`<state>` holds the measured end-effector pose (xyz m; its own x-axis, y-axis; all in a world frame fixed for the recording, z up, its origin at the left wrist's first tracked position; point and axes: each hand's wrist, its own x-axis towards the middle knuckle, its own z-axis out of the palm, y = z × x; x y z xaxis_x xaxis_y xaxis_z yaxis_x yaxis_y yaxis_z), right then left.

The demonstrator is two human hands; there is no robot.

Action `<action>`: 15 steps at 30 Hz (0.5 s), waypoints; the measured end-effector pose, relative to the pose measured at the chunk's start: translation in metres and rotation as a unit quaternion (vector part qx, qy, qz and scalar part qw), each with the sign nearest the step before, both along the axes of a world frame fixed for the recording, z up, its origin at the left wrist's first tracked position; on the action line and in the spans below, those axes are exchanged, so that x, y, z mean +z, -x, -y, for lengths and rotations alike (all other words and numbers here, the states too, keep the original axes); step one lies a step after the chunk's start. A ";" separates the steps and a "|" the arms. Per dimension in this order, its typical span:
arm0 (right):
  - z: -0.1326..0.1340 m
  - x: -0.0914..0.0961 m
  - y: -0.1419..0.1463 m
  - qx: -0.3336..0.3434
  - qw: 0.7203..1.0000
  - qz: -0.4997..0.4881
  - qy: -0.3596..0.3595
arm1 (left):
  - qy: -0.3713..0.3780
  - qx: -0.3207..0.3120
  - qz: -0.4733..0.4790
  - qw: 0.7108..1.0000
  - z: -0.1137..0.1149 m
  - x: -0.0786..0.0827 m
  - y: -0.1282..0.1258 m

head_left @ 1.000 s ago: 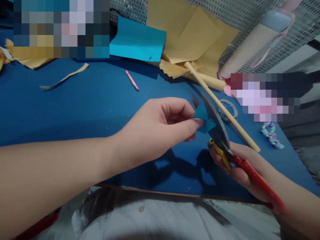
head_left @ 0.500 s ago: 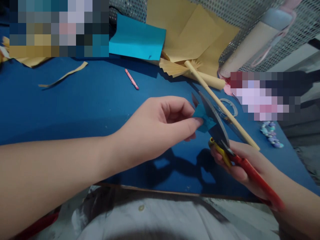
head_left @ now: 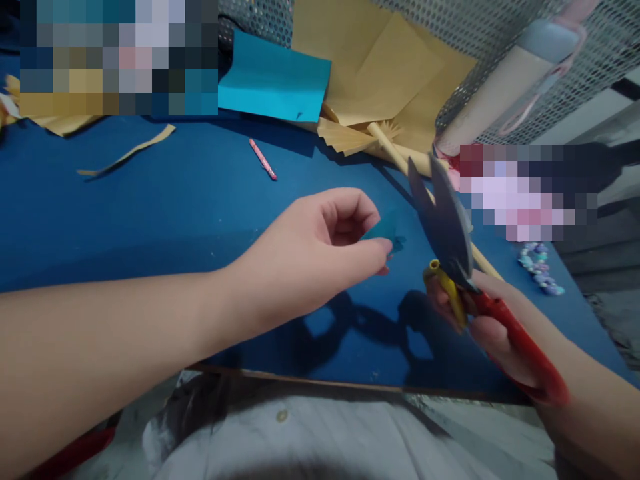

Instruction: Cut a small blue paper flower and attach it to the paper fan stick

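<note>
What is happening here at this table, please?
A person pinches a small blue paper piece between the fingers of the left hand. The right hand grips red-and-yellow-handled scissors, blades slightly parted, beside the paper, not touching it. Both hover over a blue tabletop; tan paper sheets and a pink pen lie farther back.

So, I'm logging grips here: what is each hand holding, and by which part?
The left hand pinches a small blue paper scrap by one edge; the right hand grips the scissors by their red handles.
</note>
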<state>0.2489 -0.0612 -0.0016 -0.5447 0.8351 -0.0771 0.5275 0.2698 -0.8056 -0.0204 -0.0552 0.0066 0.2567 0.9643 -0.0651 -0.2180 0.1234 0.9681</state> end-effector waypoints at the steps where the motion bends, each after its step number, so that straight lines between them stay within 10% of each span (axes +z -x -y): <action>1: -0.002 -0.001 -0.001 0.016 1.000 0.004 -0.021 | 0.005 0.002 0.007 1.000 -0.001 0.000 0.000; 15: 0.000 0.001 0.002 0.027 0.999 0.036 -0.030 | 0.043 0.026 0.050 0.997 -0.005 0.003 0.002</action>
<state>0.2473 -0.0609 -0.0007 -0.5836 0.8092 -0.0681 0.5673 0.3463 -0.7472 -0.0228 -0.0500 0.0092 0.2151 0.9685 -0.1256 -0.3214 0.1917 0.9274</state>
